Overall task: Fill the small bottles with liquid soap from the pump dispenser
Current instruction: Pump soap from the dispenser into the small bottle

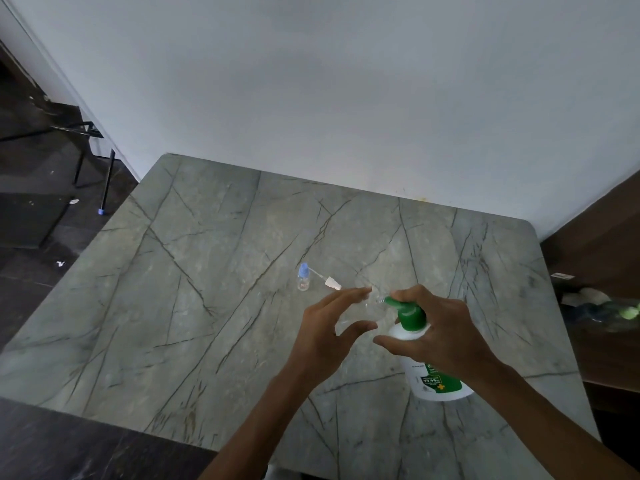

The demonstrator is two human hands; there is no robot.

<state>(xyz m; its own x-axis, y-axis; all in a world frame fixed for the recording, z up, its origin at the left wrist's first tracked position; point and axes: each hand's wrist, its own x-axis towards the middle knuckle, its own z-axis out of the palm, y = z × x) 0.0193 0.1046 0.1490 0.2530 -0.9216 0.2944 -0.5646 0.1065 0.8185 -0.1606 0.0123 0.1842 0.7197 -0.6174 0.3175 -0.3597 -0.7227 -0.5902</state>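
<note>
Hands crowd the dispenser (420, 336): right hand (440, 327) grip holds its pump, left hand (332, 323) grip wide (clear bottle blurred); capped bottle (303, 277) stands apart.

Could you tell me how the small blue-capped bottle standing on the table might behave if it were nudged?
The small blue-capped bottle looks narrow and upright, so it would probably tip easily. It appears clear and nearly empty, so likely light. Being round, it may roll on the smooth marble-patterned table.

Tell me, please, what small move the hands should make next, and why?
Probably press the green pump down gently. The right hand rests on the dispenser, and the left hand appears to hold something clear at the nozzle, too faint to confirm. The blue-capped bottle stands apart.
</note>
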